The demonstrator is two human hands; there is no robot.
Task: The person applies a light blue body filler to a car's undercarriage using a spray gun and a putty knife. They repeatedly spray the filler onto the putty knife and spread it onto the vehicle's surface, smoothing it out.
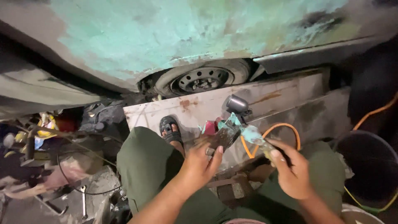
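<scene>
My left hand (199,164) grips a dark flat scraper-like piece (224,137) smeared with pale green filler, held over my knees. My right hand (292,170) is closed around a second tool (259,139) whose tip carries a lump of the same green paste, touching the piece in my left hand. Above them a car body panel (166,37) is covered with a wide green filler patch. Behind the tools a small grey spotlight-like object (237,103) stands on a rusty white metal panel (265,99).
A car wheel (201,79) sits under the body. My sandalled foot (171,130) rests on the panel. An orange cable (286,128) loops by my right hand. A dark bucket (371,166) stands at right. Tools, a wrench (83,201) and clutter lie at left.
</scene>
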